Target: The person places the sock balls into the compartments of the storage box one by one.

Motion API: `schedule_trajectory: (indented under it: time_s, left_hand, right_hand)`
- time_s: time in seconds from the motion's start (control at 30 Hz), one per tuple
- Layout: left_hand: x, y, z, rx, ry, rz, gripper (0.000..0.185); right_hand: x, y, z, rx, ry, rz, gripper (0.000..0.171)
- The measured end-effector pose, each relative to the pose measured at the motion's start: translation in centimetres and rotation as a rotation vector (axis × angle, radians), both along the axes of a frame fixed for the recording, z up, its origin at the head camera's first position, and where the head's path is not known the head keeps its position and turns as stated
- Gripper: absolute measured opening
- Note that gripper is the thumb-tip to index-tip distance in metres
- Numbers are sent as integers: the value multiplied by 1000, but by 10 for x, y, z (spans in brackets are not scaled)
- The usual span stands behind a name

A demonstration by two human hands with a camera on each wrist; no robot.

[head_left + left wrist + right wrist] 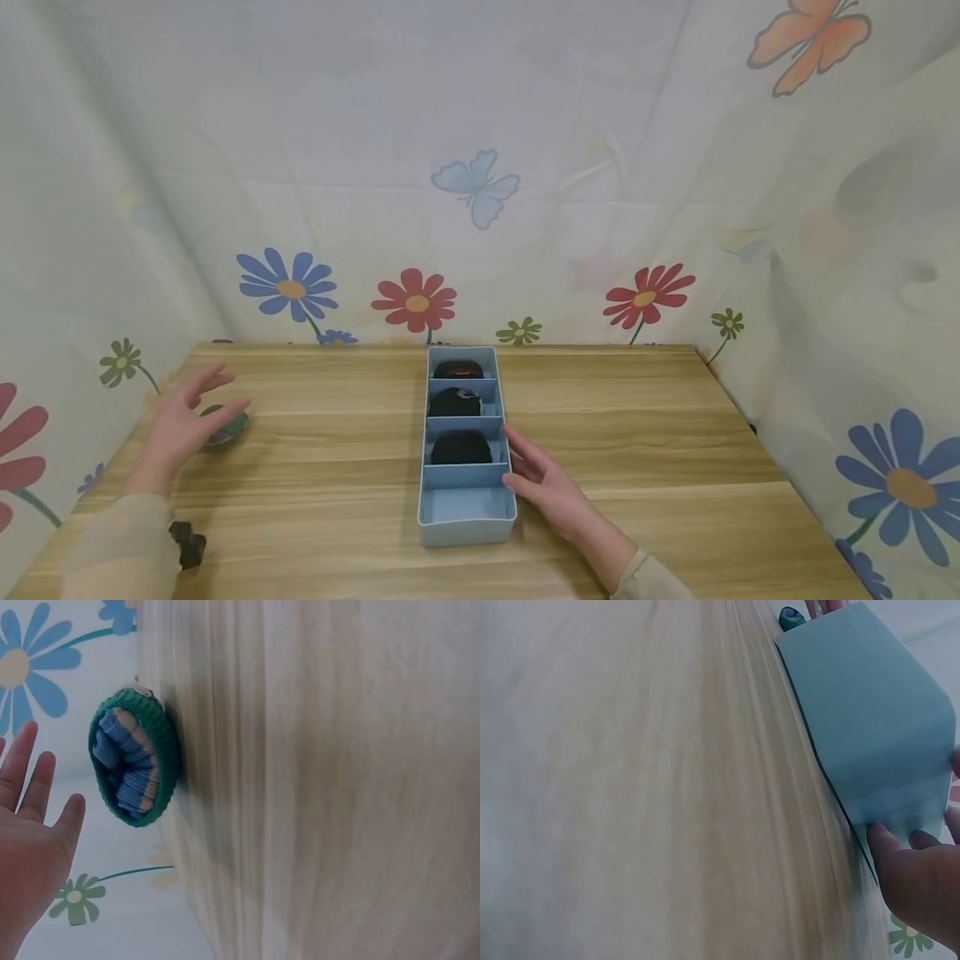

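Soft, even, bright light throughout, with faint shadows. The head view is sharp but bends at its edges; both wrist views show the pale wooden table [337,780] blurred and washed out.

I can read no words, labels, brands or numbers anywhere around my desk [675,433].

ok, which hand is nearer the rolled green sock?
Left. The left hand hovers open right at the rolled green sock; the right hand rests against the blue divided box, far across the table.
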State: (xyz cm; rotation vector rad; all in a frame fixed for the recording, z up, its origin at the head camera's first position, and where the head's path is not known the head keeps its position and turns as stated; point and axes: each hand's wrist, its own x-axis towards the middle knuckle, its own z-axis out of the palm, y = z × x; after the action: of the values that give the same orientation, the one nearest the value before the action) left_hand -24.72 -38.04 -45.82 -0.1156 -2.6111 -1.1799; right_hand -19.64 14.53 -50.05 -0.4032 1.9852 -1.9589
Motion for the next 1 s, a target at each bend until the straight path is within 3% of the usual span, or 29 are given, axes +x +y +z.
schedule_trajectory:
  time_s: [0.5, 1.0]
  left_hand:
    - [0, -17, -19, -23, -16, -30, 83]
    - [1, -29, -31, -52, -132, -19, 93]
  right_hand:
    - [0, 0, 0, 1, 1, 10, 67]
    - [0, 0, -1, -9, 4, 5, 69]
